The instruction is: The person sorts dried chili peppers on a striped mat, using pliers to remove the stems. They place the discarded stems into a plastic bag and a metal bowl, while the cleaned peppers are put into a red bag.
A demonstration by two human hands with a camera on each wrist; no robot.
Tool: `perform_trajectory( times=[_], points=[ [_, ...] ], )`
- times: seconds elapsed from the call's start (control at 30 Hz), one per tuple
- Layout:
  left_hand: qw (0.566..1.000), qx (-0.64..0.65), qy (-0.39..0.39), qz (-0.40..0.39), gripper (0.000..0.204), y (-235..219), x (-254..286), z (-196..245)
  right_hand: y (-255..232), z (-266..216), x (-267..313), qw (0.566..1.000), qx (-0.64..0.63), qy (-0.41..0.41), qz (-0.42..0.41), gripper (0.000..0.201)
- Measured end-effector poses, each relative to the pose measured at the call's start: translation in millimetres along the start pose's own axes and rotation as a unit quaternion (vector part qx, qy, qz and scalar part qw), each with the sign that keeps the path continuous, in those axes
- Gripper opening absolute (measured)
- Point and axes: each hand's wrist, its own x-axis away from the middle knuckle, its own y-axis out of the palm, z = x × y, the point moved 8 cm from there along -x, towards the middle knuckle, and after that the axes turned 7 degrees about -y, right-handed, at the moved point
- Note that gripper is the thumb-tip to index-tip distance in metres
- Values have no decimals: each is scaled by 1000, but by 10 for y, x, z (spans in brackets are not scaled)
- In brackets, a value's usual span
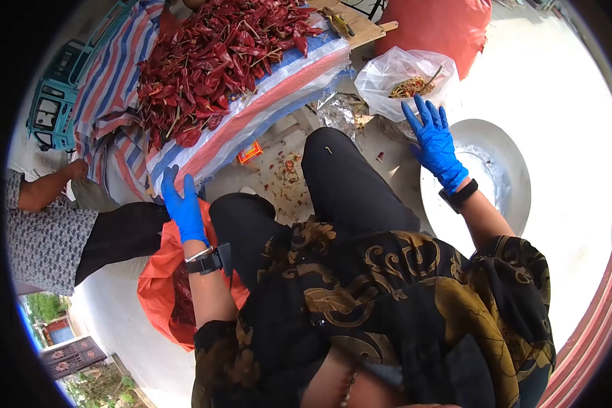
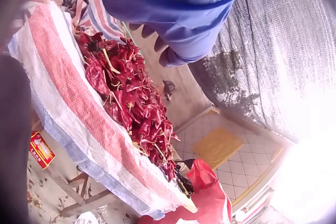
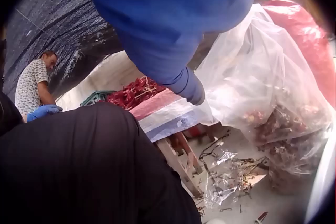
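Note:
Both hands wear blue gloves. My left hand (image 1: 183, 209), fingers extended and thumb apart, is at the near edge of a striped woven sheet (image 1: 251, 112). A heap of dried red chilies (image 1: 217, 68) lies on that sheet, beyond the fingers. Under the left wrist, an open orange-red bag (image 1: 158, 275) has dark red contents. My right hand (image 1: 436, 144) is spread wide with nothing in its grasp, just on the near side of a clear plastic bag (image 1: 372, 76) containing stems and chili scraps. A round metal basin (image 1: 519, 177) sits below the right wrist, partly hidden by the forearm.
A full red sack (image 1: 435, 27) stands behind the clear bag. Scraps (image 1: 285, 178) and an orange packet (image 1: 249, 152) lie between the knees and the sheet. Another person (image 1: 44, 228) is at the left. A wooden board (image 1: 360, 26) juts out past the heap.

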Motion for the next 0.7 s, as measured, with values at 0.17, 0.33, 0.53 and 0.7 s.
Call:
perform_trajectory(
  times=[0.17, 0.33, 0.53, 0.7],
  points=[
    [999, -25, 28, 17, 35, -76, 33, -107, 657, 809, -634, 980, 106, -18, -168, 39],
    [997, 57, -23, 45, 32, -280, 47, -73, -465, 1874, -788, 976, -29, 149, 158, 24],
    [1000, 17, 13, 16, 33, 7, -92, -132, -558, 2148, -724, 981, -8, 154, 114, 26],
    [998, 60, 9, -10, 33, 365, -320, 32, -547, 2023, -507, 978, -145, 152, -12, 37]
  ],
)
